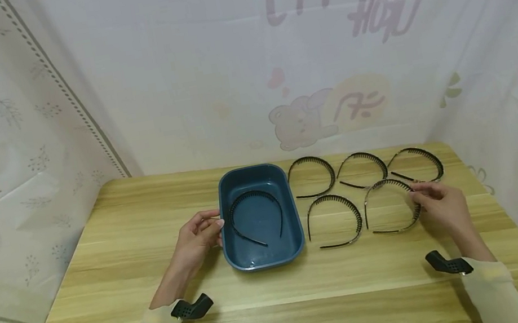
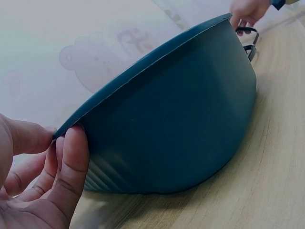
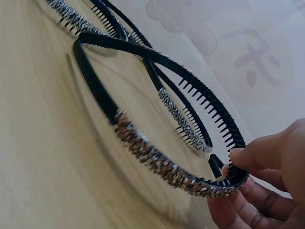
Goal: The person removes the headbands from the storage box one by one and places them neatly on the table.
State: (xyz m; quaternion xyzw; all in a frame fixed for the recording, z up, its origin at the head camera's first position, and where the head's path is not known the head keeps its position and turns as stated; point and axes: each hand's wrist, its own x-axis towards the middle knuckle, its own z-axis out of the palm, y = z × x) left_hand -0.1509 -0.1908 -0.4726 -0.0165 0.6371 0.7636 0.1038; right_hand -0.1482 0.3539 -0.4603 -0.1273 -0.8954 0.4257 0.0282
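Note:
My left hand (image 1: 198,237) pinches the left rim of a deep blue plastic basin (image 1: 267,266) between thumb and fingers. Inside the basin lies one black toothed headband (image 1: 252,193). On the right, my right hand (image 1: 440,204) pinches another toothed headband (image 3: 159,164) by its side, thumb on the inner face and fingers outside. Copper-coloured glitter covers part of this band, and in the right wrist view it is tilted above the wooden surface. A headband with silver glitter (image 3: 178,117) shows just behind it.
More black headbands lie right of the basin: three in a back row, including one at the far right (image 1: 424,154), and one in front (image 1: 334,197). A patterned cloth (image 1: 204,79) hangs behind the wooden table (image 1: 285,317).

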